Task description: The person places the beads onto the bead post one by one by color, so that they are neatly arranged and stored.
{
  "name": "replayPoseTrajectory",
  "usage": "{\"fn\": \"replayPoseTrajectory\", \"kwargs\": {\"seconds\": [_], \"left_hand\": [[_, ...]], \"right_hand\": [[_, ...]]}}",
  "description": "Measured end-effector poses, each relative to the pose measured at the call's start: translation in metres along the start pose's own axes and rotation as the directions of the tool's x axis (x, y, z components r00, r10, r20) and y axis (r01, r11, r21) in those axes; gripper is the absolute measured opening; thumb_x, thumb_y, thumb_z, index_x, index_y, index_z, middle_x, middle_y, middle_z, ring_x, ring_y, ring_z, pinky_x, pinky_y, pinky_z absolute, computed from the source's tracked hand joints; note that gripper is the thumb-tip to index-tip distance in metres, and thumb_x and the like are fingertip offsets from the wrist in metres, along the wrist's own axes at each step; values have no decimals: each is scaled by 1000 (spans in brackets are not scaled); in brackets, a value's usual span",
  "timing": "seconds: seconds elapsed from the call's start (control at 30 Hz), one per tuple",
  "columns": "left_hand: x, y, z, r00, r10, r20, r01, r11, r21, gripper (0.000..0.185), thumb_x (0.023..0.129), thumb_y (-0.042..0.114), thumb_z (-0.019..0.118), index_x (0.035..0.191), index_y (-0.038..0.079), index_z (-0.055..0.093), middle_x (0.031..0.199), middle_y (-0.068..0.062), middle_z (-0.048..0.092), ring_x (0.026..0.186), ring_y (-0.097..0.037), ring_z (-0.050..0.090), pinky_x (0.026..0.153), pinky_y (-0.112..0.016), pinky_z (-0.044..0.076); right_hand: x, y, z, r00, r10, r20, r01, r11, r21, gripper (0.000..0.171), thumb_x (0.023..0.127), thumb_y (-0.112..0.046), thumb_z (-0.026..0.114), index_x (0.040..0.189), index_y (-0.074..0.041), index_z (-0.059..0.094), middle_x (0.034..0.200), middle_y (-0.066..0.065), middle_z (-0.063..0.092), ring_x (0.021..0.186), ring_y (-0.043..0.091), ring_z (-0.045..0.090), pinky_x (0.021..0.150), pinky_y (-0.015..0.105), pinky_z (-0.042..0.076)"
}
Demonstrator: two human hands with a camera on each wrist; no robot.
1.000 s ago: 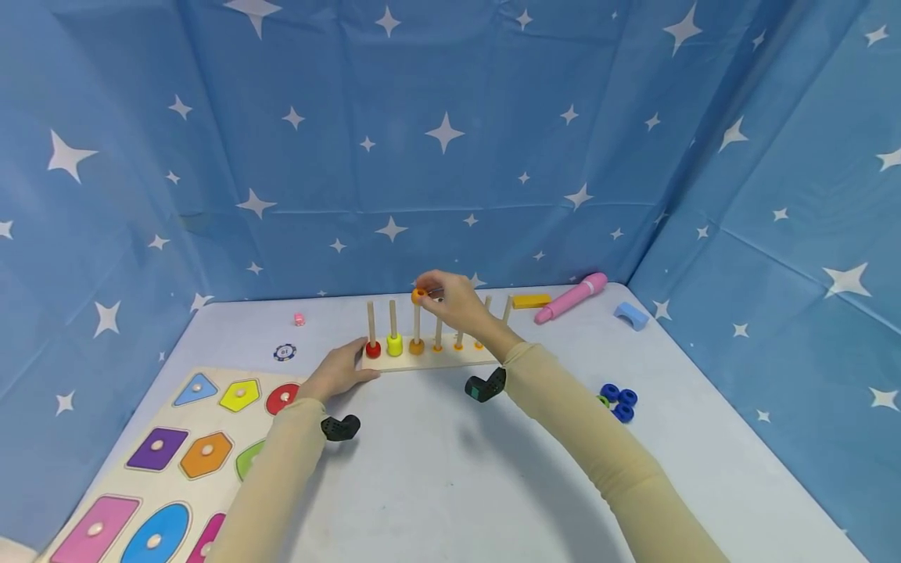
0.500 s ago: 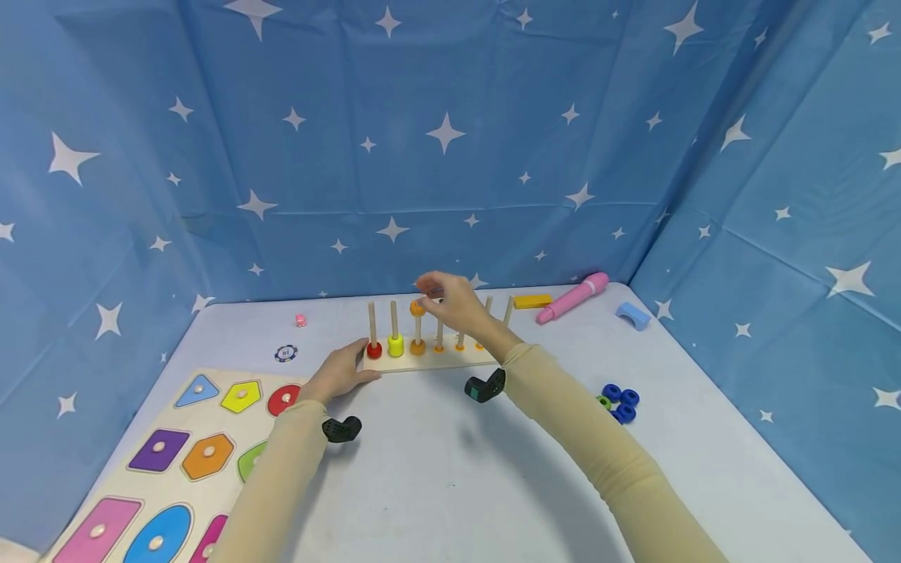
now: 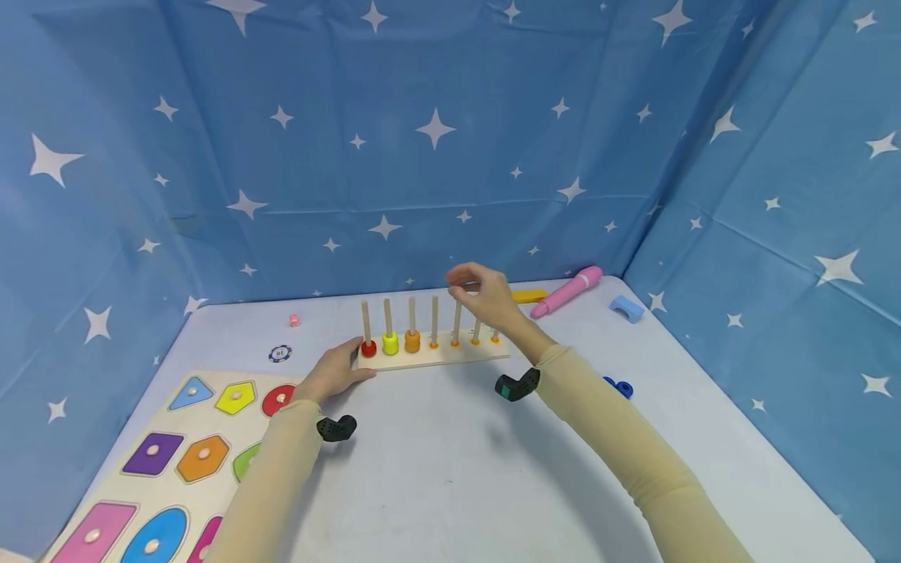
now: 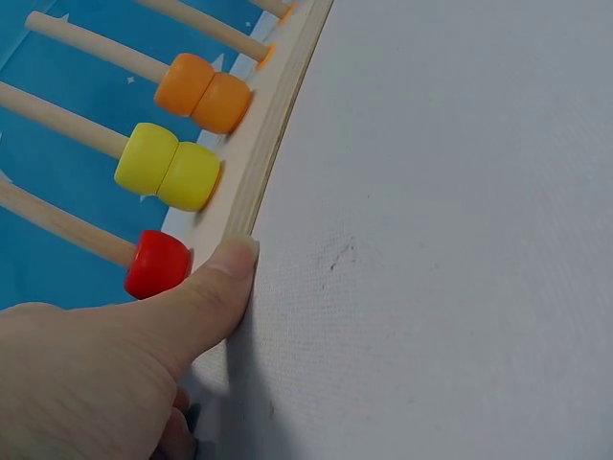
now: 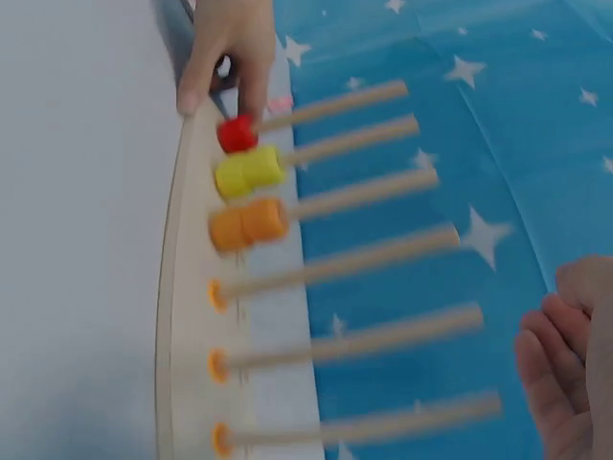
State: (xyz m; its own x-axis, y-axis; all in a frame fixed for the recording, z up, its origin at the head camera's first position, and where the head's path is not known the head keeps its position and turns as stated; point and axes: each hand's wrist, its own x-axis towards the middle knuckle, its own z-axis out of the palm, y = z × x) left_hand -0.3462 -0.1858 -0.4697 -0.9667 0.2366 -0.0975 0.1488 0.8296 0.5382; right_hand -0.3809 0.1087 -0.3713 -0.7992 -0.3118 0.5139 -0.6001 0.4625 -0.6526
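My left hand point(image 3: 336, 374) rests on the bench, thumb pressing the peg board's point(image 3: 431, 360) near corner. The board looks light, stiff, prone to sliding; its edge is the place to hold it. Beyond, my right hand point(image 3: 486, 297) hovers over the pegs point(image 3: 434, 320), fingers loose, empty.

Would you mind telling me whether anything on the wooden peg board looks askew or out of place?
Nothing stands out. The peg board lies flat, its pegs upright; the red bead, yellow beads and orange beads sit fully down. The left hand steadies its end.
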Motion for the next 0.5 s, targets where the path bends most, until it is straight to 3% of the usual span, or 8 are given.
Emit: {"fn": "replayPoseTrajectory", "kwargs": {"seconds": [0.23,0.4,0.5], "left_hand": [[3,-2,4,1000,8,23,-8,1000,5,83,87,34,69,147,-1,25,149,-23,28,136,-40,25,111,-53,23],[3,-3,0,1000,12,20,-12,1000,2,82,87,33,68,148,-1,24,149,-24,28,136,-41,24,111,-54,22],[3,-3,-1,999,29,16,-29,1000,4,82,88,33,68,147,-3,25,148,-25,27,136,-42,24,111,-54,22]], "right_hand": [[-39,24,-59,993,112,-40,-107,988,108,25,90,-7,64,111,4,61,107,17,66,99,27,63,86,32,53],[-73,24,-96,987,161,-26,-161,987,29,24,90,-1,61,112,9,60,109,24,63,98,33,62,84,29,54],[-97,37,-113,980,197,-8,-197,980,-6,24,89,0,61,111,10,60,108,25,63,96,35,62,81,20,53]]}}
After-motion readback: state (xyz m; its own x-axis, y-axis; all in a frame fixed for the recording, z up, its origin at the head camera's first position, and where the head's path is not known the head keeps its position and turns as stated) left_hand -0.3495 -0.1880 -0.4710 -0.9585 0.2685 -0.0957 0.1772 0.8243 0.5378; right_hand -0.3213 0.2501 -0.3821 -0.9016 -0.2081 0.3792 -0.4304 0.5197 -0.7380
